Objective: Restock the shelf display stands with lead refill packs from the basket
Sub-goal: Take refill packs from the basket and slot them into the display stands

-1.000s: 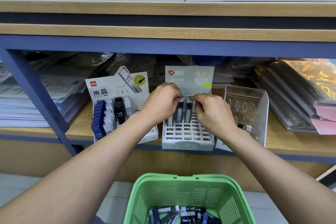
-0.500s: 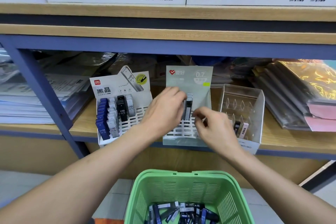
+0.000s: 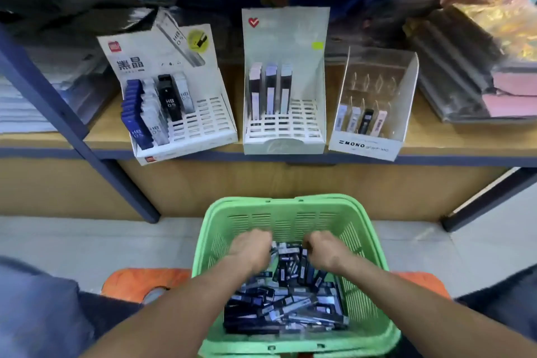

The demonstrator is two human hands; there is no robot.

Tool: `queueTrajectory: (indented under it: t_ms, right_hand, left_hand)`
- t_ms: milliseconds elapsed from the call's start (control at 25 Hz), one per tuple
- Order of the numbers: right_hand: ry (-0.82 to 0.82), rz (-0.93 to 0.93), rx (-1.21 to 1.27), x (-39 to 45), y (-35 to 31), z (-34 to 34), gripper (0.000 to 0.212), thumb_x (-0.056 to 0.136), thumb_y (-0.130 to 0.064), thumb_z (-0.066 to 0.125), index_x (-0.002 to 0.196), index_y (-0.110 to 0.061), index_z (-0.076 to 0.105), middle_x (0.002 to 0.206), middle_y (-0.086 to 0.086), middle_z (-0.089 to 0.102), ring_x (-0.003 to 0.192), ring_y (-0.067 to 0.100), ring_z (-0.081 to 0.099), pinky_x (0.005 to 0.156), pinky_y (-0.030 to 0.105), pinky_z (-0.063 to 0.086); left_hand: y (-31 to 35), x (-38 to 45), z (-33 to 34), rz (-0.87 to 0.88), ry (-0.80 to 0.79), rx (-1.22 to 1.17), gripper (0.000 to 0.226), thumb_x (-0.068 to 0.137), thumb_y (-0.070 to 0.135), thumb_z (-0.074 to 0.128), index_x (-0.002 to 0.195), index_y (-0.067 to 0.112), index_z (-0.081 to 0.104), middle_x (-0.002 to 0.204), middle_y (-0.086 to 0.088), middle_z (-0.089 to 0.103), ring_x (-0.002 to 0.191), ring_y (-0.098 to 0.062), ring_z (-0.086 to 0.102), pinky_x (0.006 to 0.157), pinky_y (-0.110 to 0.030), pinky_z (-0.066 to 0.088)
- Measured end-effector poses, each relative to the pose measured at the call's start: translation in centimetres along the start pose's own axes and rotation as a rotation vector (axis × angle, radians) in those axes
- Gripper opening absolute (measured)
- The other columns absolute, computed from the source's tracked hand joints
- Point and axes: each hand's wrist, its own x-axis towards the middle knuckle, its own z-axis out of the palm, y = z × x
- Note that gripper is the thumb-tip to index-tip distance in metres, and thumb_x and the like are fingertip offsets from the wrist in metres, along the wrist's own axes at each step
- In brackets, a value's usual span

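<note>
A: What is seen in the background?
B: A wooden shelf [image 3: 436, 136] on a blue frame, carrying three display stands. On the left stand [image 3: 174, 113] "HB 0.5" is printed on blue, white and black packs. A red heart logo is borne by the middle stand [image 3: 286, 46], where three packs [image 3: 270, 90] stand upright in the back row. "MONO" is read on the right stand [image 3: 374, 113], holding four small packs.

A: And the lead refill packs [image 3: 290, 296]?
B: A loose heap of slim dark cases with pale labels is piled in the green basket [image 3: 290, 212] below the shelf. Their print is too blurred to be read.

A: The hands?
B: The left hand [image 3: 252, 248] and right hand [image 3: 325, 250] are lowered into the basket, knuckles up, fingers curled down among the packs. Whether anything is pinched cannot be told; the fingertips are hidden.
</note>
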Motion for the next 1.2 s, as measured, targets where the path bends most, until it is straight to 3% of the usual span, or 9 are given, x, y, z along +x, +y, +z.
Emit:
queueTrajectory:
  t_ms: [120, 200, 280, 360, 440, 600, 880, 1000, 1200]
  right_hand:
    - [-0.055, 0.064, 0.012, 1.9, 1.6, 3.8, 0.042, 0.091, 0.008, 0.05, 0.129, -0.006, 0.056, 0.125, 0.014, 0.062, 0.105, 0.026, 0.066, 0.088, 0.033, 0.059]
    - [-0.113, 0.089, -0.024, 3.1, 2.7, 5.8, 0.056, 0.092, 0.002, 0.057, 0.146, -0.006, 0.042, 0.139, 0.017, 0.054, 0.122, 0.031, 0.058, 0.101, 0.04, 0.053]
    - [-0.2, 0.096, -0.146, 3.7, 4.0, 7.6, 0.075, 0.09, -0.008, 0.065, 0.155, -0.009, 0.026, 0.151, 0.019, 0.041, 0.138, 0.036, 0.044, 0.113, 0.046, 0.042]
    - [-0.267, 0.088, -0.268, 3.6, 5.1, 9.2, 0.088, 0.087, -0.013, 0.07, 0.157, -0.013, 0.016, 0.155, 0.022, 0.028, 0.139, 0.04, 0.04, 0.112, 0.047, 0.042]
    - [-0.285, 0.067, -0.33, 3.3, 5.5, 10.7, 0.096, 0.087, -0.015, 0.072, 0.158, -0.021, 0.008, 0.157, 0.022, 0.017, 0.135, 0.042, 0.042, 0.107, 0.047, 0.047]
    - [-0.196, -0.06, -0.423, 4.1, 5.0, 12.7, 0.106, 0.086, -0.023, 0.076, 0.158, -0.031, 0.0, 0.159, 0.014, 0.013, 0.138, 0.038, 0.035, 0.101, 0.048, 0.049]
    - [-0.286, -0.153, -0.505, 5.2, 5.4, 13.3, 0.116, 0.082, -0.042, 0.077, 0.157, -0.036, -0.011, 0.147, 0.017, 0.029, 0.131, 0.038, 0.037, 0.094, 0.048, 0.051]
    - [-0.257, -0.193, -0.54, 5.5, 5.4, 13.2, 0.112, 0.08, -0.039, 0.078, 0.157, -0.033, -0.004, 0.146, 0.016, 0.032, 0.128, 0.037, 0.039, 0.091, 0.047, 0.051]
    - [-0.203, -0.162, -0.443, 5.9, 5.3, 14.0, 0.095, 0.082, -0.032, 0.079, 0.152, -0.021, 0.015, 0.148, 0.01, 0.037, 0.126, 0.035, 0.046, 0.097, 0.048, 0.049]
  left_hand:
    - [-0.9, 1.7, 4.5, -0.101, -0.117, -0.033, 0.029, 0.094, 0.0, 0.055, 0.123, 0.004, 0.058, 0.115, -0.014, 0.064, 0.101, -0.026, 0.067, 0.089, -0.034, 0.058]
    - [-1.9, 3.0, 7.0, -0.145, -0.193, -0.057, 0.035, 0.092, 0.013, 0.067, 0.125, 0.005, 0.058, 0.127, -0.014, 0.059, 0.11, -0.028, 0.063, 0.098, -0.037, 0.053]
    - [-2.7, 4.1, 9.4, -0.163, -0.298, -0.066, 0.06, 0.085, 0.024, 0.078, 0.135, 0.005, 0.052, 0.139, -0.015, 0.051, 0.12, -0.029, 0.057, 0.104, -0.038, 0.049]
    - [-3.0, 4.6, 11.5, -0.137, -0.411, 0.003, 0.094, 0.076, 0.032, 0.085, 0.151, 0.006, 0.033, 0.155, -0.017, 0.032, 0.137, -0.034, 0.043, 0.111, -0.043, 0.043]
    - [-2.8, 4.9, 13.1, -0.094, -0.441, 0.085, 0.107, 0.072, 0.032, 0.088, 0.154, 0.009, 0.024, 0.159, -0.017, 0.019, 0.144, -0.038, 0.03, 0.116, -0.05, 0.035]
    - [-2.1, 5.3, 14.9, -0.036, -0.417, 0.122, 0.095, 0.073, 0.03, 0.087, 0.149, 0.013, 0.034, 0.152, -0.015, 0.024, 0.142, -0.035, 0.029, 0.12, -0.051, 0.027]
    - [-1.8, 5.9, 16.1, -0.051, -0.42, 0.075, 0.08, 0.074, 0.025, 0.085, 0.143, 0.015, 0.045, 0.152, -0.017, 0.035, 0.139, -0.034, 0.037, 0.117, -0.048, 0.033]
    - [-1.7, 5.7, 16.5, -0.001, -0.368, 0.077, 0.06, 0.078, 0.021, 0.082, 0.131, 0.014, 0.054, 0.137, -0.014, 0.049, 0.125, -0.029, 0.048, 0.109, -0.046, 0.041]
    - [-1.3, 5.7, 17.3, -0.027, -0.304, -0.013, 0.042, 0.082, 0.028, 0.079, 0.116, 0.011, 0.061, 0.145, -0.012, 0.039, 0.133, -0.03, 0.04, 0.111, -0.045, 0.039]
